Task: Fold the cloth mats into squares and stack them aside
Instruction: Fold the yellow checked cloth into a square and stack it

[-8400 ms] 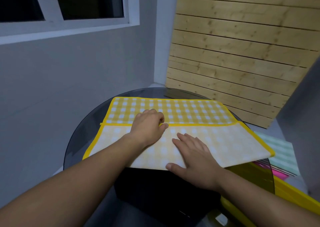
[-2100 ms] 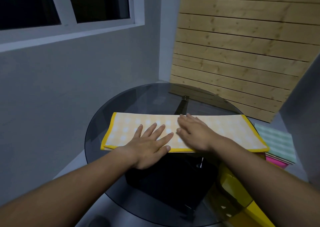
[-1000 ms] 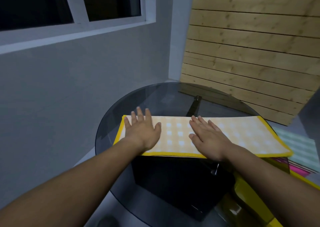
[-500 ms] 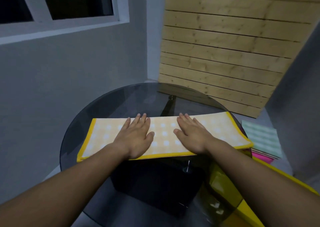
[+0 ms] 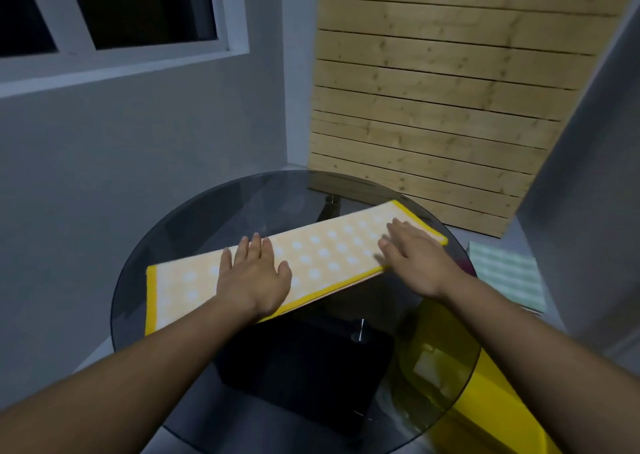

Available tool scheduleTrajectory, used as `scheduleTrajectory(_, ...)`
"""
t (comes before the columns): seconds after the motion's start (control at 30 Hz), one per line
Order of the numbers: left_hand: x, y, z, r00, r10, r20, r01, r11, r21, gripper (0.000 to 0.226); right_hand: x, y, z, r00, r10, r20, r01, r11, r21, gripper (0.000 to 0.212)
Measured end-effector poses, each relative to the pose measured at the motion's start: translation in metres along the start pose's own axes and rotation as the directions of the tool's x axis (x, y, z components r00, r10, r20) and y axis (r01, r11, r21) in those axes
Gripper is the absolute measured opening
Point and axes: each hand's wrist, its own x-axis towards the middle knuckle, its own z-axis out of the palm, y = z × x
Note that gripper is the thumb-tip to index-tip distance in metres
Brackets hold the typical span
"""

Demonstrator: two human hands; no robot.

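Two stretches of the folded yellow cloth mat (image 5: 322, 256) are hidden under hands: the left hand (image 5: 254, 277) covers its near edge at the middle, and the right hand (image 5: 415, 259) covers its far right end. The right hand's fingers (image 5: 394, 232) are blurred. Green checked mats (image 5: 505, 277) off to the right are partly cut off by the tabletop (image 5: 194, 218) rim. The yellow mat lies as a long strip slanting across the round glass tabletop, left end nearer. Both hands press flat on it, fingers straight and slightly spread, gripping nothing.
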Motion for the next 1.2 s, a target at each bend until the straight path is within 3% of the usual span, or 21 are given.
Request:
scheduleTrajectory(0.13, -0.008, 0.007, -0.020, 0.988, -0.149, 0.037, 0.146, 0.987, 0.074, 0.069, -0.024, -0.044, 0.005, 0.988, -0.150, 0.041, 0.150, 0.989, 0.002, 0.043)
scheduleTrajectory(0.23, -0.017, 0.004, -0.038, 0.978, -0.175, 0.117, 0.155, 0.975, 0.158, 0.058, -0.042, -0.064, 0.012, 0.959, -0.238, 0.151, 0.232, 0.971, 0.062, 0.048)
scheduleTrajectory(0.37, -0.030, -0.010, -0.045, 0.960, -0.190, 0.206, 0.159, 0.975, 0.157, 0.077, -0.059, -0.072, 0.020, 0.924, -0.302, 0.233, 0.297, 0.953, 0.057, 0.054)
scheduleTrajectory(0.43, -0.037, -0.015, -0.047, 0.966, -0.136, 0.220, 0.103, 0.982, 0.155, 0.084, -0.066, -0.069, 0.017, 0.920, -0.293, 0.260, 0.289, 0.956, 0.054, 0.046)
scheduleTrajectory(0.6, -0.067, -0.017, -0.047, 0.978, 0.043, 0.204, -0.043, 0.999, -0.005, 0.059, -0.063, -0.049, 0.010, 0.944, -0.244, 0.220, 0.226, 0.968, 0.107, 0.032)
scheduleTrajectory(0.7, -0.077, -0.023, -0.043, 0.980, 0.173, 0.093, -0.169, 0.984, -0.048, 0.046, -0.064, -0.041, 0.010, 0.955, -0.206, 0.212, 0.184, 0.976, 0.115, 0.035)
scheduleTrajectory(0.83, -0.081, -0.038, -0.031, 0.887, 0.461, 0.000, -0.457, 0.879, -0.136, 0.030, -0.083, -0.052, 0.007, 0.951, -0.291, 0.104, 0.274, 0.950, 0.152, 0.041)
scheduleTrajectory(0.93, -0.093, -0.040, -0.025, 0.796, 0.605, -0.033, -0.591, 0.764, -0.257, 0.013, -0.108, -0.070, 0.004, 0.910, -0.401, 0.103, 0.372, 0.901, 0.223, 0.031)
scheduleTrajectory(1.03, -0.117, -0.037, -0.021, 0.741, 0.672, 0.013, -0.630, 0.701, -0.335, 0.028, -0.135, -0.083, 0.008, 0.855, -0.491, 0.167, 0.448, 0.861, 0.242, 0.029)
scheduleTrajectory(1.2, -0.147, -0.036, -0.008, 0.727, 0.682, 0.077, -0.652, 0.721, -0.233, 0.050, -0.161, -0.082, 0.022, 0.813, -0.524, 0.253, 0.501, 0.852, 0.154, 0.039)
